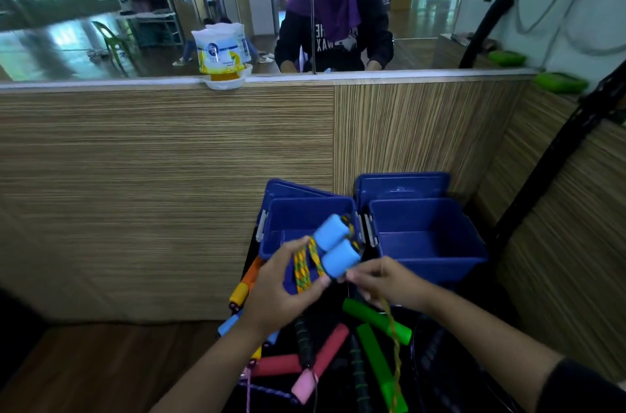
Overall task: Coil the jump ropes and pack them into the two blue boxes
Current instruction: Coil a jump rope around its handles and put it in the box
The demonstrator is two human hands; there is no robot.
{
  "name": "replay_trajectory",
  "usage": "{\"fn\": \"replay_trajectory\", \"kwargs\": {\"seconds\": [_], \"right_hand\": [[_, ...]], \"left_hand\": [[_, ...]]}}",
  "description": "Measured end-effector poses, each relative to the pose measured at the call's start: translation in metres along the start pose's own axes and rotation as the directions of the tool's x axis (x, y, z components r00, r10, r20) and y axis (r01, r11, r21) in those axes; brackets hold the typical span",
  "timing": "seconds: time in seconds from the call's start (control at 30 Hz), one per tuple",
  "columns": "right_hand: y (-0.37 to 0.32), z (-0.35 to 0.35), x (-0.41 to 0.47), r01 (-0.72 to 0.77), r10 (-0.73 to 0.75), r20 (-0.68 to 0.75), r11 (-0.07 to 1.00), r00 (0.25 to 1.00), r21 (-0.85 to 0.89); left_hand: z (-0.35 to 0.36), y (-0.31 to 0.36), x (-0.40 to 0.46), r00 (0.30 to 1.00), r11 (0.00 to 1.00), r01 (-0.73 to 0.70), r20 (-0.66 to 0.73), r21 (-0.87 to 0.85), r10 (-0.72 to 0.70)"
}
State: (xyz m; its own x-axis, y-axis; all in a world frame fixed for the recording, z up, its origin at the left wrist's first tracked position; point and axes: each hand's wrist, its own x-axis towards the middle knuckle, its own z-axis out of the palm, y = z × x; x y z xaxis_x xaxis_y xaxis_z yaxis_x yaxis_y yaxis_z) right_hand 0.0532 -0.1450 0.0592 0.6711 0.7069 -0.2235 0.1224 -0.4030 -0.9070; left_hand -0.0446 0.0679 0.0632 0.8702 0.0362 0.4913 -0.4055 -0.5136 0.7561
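My left hand (pixel 281 290) grips a jump rope with two light-blue foam handles (pixel 337 246) and holds its orange-green braided cord (pixel 306 265) in loops against them, in front of the left blue box (pixel 271 233). My right hand (pixel 382 280) pinches the loose end of that cord (pixel 393 338), which trails down over the pile. The right blue box (pixel 430 253) stands beside the left one with nothing visible inside. Both boxes are open, with their lids (pixel 403 185) leaning behind them.
A pile of other jump ropes lies below my hands: green handles (pixel 376 321), pink and red handles (pixel 325 358), orange and yellow handles (pixel 242 287). A wood-panel wall (pixel 169 192) rises behind the boxes, with a mirror above it. A black pole (pixel 555 168) leans at the right.
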Motion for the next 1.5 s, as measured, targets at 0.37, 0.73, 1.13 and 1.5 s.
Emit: {"fn": "replay_trajectory", "kwargs": {"seconds": [0.37,0.73,1.13,1.5], "right_hand": [[-0.041,0.054,-0.014,0.245,-0.154,0.207,0.802,0.966,-0.545],[-0.036,0.002,0.021,0.217,-0.153,0.167,0.840,0.974,-0.497],[0.000,-0.026,0.024,-0.019,0.018,0.046,0.999,0.999,0.028],[0.005,0.052,0.008,-0.019,0.042,0.120,0.982,0.992,-0.188]], "left_hand": [[-0.004,-0.059,-0.003,0.932,0.850,0.362,-0.117,0.381,-0.344],[0.027,-0.014,-0.031,0.908,0.897,0.038,0.360,0.440,-0.215],[0.022,-0.004,-0.033,0.946,0.961,0.075,0.287,0.268,-0.154],[0.013,-0.034,0.005,0.865,0.897,0.442,-0.270,0.013,-0.423]]}}
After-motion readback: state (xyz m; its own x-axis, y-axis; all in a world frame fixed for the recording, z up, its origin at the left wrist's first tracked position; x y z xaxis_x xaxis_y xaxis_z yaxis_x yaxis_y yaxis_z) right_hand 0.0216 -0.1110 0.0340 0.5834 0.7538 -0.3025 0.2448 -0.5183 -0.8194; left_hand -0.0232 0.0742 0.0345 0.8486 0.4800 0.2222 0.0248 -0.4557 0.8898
